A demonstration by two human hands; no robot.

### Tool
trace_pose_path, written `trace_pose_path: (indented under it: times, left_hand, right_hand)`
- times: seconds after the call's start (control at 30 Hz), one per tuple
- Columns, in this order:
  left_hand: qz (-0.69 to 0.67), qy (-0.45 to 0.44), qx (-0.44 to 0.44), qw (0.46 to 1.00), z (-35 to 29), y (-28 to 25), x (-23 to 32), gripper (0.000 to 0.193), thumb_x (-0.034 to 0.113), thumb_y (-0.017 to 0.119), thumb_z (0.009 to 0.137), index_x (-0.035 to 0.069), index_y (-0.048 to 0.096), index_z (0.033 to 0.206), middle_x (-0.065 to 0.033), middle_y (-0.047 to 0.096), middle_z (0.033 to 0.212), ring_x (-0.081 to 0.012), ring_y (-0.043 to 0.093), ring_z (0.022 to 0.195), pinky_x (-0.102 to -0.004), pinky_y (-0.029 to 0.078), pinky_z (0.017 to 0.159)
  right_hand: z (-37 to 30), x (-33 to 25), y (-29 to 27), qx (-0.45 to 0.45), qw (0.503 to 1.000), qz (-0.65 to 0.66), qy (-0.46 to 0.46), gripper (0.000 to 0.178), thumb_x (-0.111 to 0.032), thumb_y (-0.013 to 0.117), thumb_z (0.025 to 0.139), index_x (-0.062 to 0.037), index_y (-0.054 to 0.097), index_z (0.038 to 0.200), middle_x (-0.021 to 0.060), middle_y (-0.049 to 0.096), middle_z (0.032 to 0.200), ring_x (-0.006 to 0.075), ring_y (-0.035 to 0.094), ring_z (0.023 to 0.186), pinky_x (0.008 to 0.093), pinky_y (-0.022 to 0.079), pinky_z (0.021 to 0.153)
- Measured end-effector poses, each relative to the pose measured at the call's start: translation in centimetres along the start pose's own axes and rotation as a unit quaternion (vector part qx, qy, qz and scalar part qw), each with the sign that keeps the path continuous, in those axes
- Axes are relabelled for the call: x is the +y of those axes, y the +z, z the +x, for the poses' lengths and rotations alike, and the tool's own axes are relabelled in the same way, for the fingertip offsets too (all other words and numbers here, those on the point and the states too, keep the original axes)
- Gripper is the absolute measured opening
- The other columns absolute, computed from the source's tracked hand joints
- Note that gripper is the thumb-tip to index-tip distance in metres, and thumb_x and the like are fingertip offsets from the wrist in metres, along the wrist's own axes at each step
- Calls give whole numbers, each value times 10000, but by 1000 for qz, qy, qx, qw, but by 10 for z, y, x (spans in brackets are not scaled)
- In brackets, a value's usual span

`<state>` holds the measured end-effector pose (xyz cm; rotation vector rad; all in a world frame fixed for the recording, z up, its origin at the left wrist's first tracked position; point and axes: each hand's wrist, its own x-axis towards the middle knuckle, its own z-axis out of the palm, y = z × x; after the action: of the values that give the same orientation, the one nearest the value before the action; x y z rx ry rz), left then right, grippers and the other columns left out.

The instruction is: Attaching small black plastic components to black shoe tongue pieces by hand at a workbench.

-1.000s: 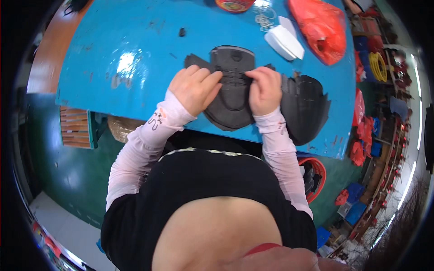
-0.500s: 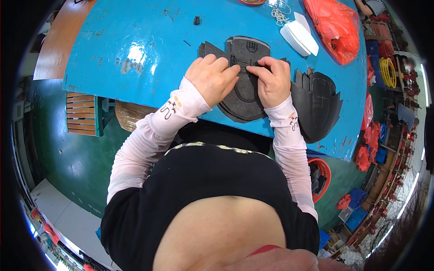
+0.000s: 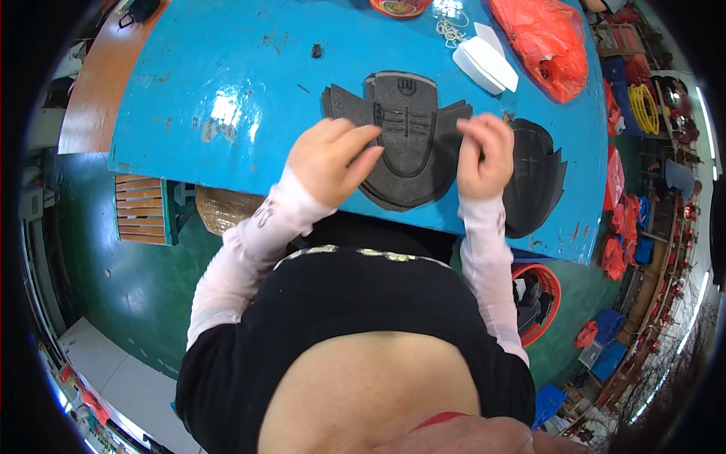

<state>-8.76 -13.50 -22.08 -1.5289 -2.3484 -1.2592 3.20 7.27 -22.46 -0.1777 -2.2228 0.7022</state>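
Note:
On the blue table (image 3: 227, 68) in front of me lies a stack of flat dark grey shoe-upper pieces (image 3: 408, 155), with side flaps, a tongue-like top and stitched or pressed lines across the middle. At its left edge my left hand (image 3: 333, 160) hovers with bent fingers, the thumb apart from them and nothing seen between. My right hand (image 3: 486, 157) is lifted off the stack's right flap, slightly blurred, its fingers curled but apart from the thumb. Beside it, to the right, sits a second stack of similar black pieces (image 3: 535, 181), partly covered by that hand.
Farther back are a white open box (image 3: 484, 66), a tangle of pale string (image 3: 451, 32), a red plastic bag (image 3: 544, 49), a round tub (image 3: 399, 6) and a small black object (image 3: 316, 51). Under the table's right side stands a red basket (image 3: 556, 291); a slatted wooden stool (image 3: 141, 210) is at left.
My hands have moved apart from the middle of the stack: the left one slightly left and down, the right one to the right. The centre lines of the top piece are now uncovered.

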Motion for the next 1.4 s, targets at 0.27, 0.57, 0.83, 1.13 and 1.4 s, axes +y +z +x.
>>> trace_pose_path:
  times: [0.27,0.57,0.83,1.13,1.4]
  left_hand:
    - [-398,-282,-8,873,-42,-25,2,274,61,531,959,16,569,1227,-14,583,1018,-53,538,846,-205,441,726]
    - [-444,-315,45,838,-54,-25,14,285,57,516,957,-21,572,1225,-53,608,1011,-104,554,873,-247,451,745]
    - [-452,-306,36,837,-53,-21,24,288,50,512,956,-25,565,1229,-67,612,1030,-114,563,886,-259,454,757]
    - [-451,-319,15,834,-46,-13,25,293,51,520,950,-15,570,1231,-72,617,1044,-114,576,883,-256,462,742]
    - [-256,-178,62,948,-23,4,36,242,8,592,905,10,584,1147,-21,575,907,-80,521,783,-215,429,708]
  right_hand:
    - [-38,-64,-3,-207,972,-102,-43,394,-187,792,631,-84,669,991,43,630,1010,229,579,882,353,487,734]
    - [-37,-52,1,-165,986,-11,24,102,-121,725,727,-87,700,820,20,662,793,226,606,803,350,492,698]
    - [-15,-37,-1,-301,869,193,343,169,-216,708,759,-48,697,760,74,663,769,203,621,696,313,466,623]
    - [-23,-51,-27,40,998,-42,-15,97,-46,674,819,-47,632,906,87,660,825,238,639,706,360,519,641]
    - [-25,-49,-56,45,999,-22,-19,176,32,678,790,-20,614,946,145,643,873,315,643,768,352,524,669]
